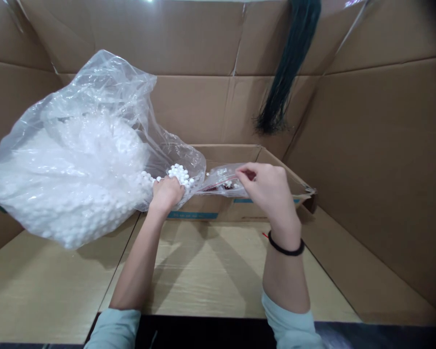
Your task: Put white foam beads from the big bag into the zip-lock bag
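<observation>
A large clear plastic bag (105, 92), bulging with small white balls (76, 165), fills the left side, its mouth reaching toward the middle. At that mouth my left hand (168, 194) is closed, its fingertips curled out of sight beside a loose cluster of balls. My right hand (267, 189), wearing a black band on the wrist, pinches the edge of a small clear zip bag (221, 173) between thumb and fingers. Through its film show a red zip line, a few white balls and something dark red. The two bags meet or overlap between my hands.
Behind both bags, an open shallow cardboard box (236, 211) with blue print stands on the wooden table (203, 271). Tall cardboard walls (189, 39) enclose the back and sides. A bundle of dark green wires (294, 58) hangs at the upper right. A red scrap lies near my right wrist.
</observation>
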Tool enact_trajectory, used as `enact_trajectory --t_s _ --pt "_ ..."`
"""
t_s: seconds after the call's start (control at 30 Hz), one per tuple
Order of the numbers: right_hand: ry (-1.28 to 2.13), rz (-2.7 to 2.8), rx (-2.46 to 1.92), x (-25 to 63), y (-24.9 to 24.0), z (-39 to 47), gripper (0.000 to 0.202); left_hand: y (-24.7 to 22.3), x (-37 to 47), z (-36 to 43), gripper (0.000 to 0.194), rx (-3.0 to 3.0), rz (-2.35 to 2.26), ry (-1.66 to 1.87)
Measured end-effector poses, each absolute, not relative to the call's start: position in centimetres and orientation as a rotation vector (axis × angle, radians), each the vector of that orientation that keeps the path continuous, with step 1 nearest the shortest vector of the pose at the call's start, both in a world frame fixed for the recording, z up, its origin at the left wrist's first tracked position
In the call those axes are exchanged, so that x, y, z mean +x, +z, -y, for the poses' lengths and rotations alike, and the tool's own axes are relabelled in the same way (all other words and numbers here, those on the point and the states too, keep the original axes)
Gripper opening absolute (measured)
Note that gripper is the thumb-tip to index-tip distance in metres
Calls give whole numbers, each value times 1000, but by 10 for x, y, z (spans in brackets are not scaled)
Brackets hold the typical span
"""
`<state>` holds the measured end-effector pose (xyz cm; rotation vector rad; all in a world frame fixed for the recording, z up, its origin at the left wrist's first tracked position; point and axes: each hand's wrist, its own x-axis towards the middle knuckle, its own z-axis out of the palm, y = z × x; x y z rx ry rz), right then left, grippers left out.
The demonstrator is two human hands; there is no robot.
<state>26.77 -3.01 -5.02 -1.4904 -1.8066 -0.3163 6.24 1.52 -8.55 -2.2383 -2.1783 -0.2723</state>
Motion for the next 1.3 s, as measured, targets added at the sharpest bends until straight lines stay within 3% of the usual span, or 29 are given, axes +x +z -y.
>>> enact_trajectory --t_s 0.17,0.53,0.73,1.13,1.3 --pt "-287 2064 -1714 274 -61 16 25 -86 62 -16 38 -2225 2175 -319" --pt "159 2372 -1403 240 -95 -32 31 -97 40 -28 24 -2254 2127 -712" --pt "177 2283 -1464 242 -93 -31 27 -91 36 -28 20 -2219 2096 -1358" --pt "-24 2122 -1395 245 -80 -25 37 -80 36 -22 32 -2430 1938 -2631" --pt "6 2089 -1374 250 -77 -24 22 -78 43 -23 25 -2451 1667 -3093"
